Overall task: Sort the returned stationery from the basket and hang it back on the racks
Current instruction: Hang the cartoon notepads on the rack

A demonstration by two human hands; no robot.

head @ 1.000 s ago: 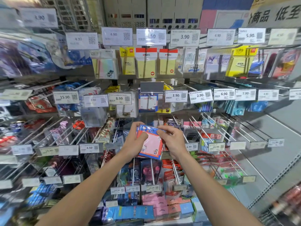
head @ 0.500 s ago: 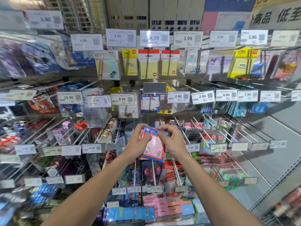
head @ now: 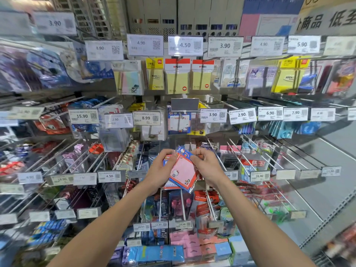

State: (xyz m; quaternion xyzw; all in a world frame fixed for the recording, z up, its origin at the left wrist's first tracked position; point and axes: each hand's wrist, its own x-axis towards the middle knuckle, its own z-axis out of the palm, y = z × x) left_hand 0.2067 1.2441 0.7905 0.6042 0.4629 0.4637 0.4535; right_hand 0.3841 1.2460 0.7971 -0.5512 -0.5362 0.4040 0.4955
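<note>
At the centre of the rack (head: 331, 149), in front of the middle hook rows, both hands hold one pink memo-pad pack (head: 183, 170), tilted, blue header up. Left hand (head: 160, 170) grips its left edge, fingers curled round it. Right hand (head: 207, 166) pinches the top right corner at the header. Pack is off the hooks, not hanging. Another pack's edge shows behind it; can't tell how many. Blue-bordered pack (head: 179, 123) hangs on the row above, under a blank grey tag holder (head: 185, 104), between 8.99 tag (head: 146, 118) and 3.90 tag (head: 212, 115). Yellow sticky-note packs (head: 177, 79) hang on the top row.
</note>
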